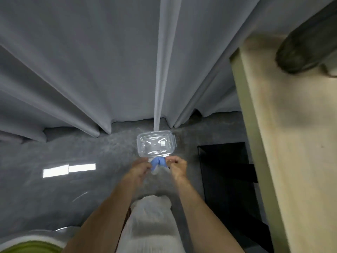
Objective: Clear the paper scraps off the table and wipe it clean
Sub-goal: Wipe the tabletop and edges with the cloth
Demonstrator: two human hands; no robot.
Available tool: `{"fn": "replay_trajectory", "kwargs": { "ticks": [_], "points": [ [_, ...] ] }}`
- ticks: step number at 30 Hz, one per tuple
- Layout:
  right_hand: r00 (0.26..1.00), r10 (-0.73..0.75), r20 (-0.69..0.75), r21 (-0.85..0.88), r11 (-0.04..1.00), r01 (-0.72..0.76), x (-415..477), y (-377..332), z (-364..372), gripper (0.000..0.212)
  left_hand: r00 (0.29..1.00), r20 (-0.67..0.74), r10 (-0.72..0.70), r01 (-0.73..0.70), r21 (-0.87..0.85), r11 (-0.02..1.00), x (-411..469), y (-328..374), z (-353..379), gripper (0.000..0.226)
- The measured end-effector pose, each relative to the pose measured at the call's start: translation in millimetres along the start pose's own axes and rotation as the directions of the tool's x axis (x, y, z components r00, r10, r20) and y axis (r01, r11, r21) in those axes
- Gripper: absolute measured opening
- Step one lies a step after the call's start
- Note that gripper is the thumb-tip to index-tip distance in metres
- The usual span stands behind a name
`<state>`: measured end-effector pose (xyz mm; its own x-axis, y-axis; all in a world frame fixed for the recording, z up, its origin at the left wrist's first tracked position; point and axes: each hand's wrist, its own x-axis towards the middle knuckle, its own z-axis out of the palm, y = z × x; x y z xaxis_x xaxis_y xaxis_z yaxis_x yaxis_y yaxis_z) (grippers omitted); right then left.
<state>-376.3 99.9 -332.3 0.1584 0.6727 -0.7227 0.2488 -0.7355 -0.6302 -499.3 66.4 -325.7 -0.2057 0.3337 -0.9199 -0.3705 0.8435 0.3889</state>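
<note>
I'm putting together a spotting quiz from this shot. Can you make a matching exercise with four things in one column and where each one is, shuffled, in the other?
Things:
1. clear plastic container
2. grey curtain
3. blue cloth
4. wooden table

Places:
A. held between the left hand and the right hand
B. along the right edge of the view
C. on the floor, just beyond the hands
D. hanging down to the floor at the back

Pairs: 1-C, 2-D, 3-A, 4-B
</note>
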Motion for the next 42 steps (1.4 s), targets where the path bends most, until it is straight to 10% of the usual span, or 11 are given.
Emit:
{"fn": "replay_trajectory", "kwargs": {
  "ticks": [16, 29, 32, 42],
  "points": [
    [0.981, -0.192, -0.016, 0.304, 0.934, 0.188, -279, -226, -166, 0.030, 0.888, 0.337, 0.312, -0.451, 0.511, 0.732, -321, 162, 10, 0.079],
    [0.984, -0.024, -0.174, 0.760, 0.632, 0.150, -360, -137, -333, 0.061, 0.410, 0.868, 0.281, -0.900, 0.334, 0.281, -449, 118, 176, 0.080],
    [0.970, -0.004, -0.244, 0.702, 0.689, 0.180, -376, -117, -359, 0.064, 0.324, 0.906, 0.272, -0.946, 0.309, 0.096, -468, 97, 203, 0.081],
    [0.936, 0.002, -0.353, 0.375, 0.917, 0.140, -391, -90, -417, 0.032, 0.238, 0.963, 0.123, -0.971, 0.236, 0.034, -497, 59, 271, 0.066]
  ]
}}
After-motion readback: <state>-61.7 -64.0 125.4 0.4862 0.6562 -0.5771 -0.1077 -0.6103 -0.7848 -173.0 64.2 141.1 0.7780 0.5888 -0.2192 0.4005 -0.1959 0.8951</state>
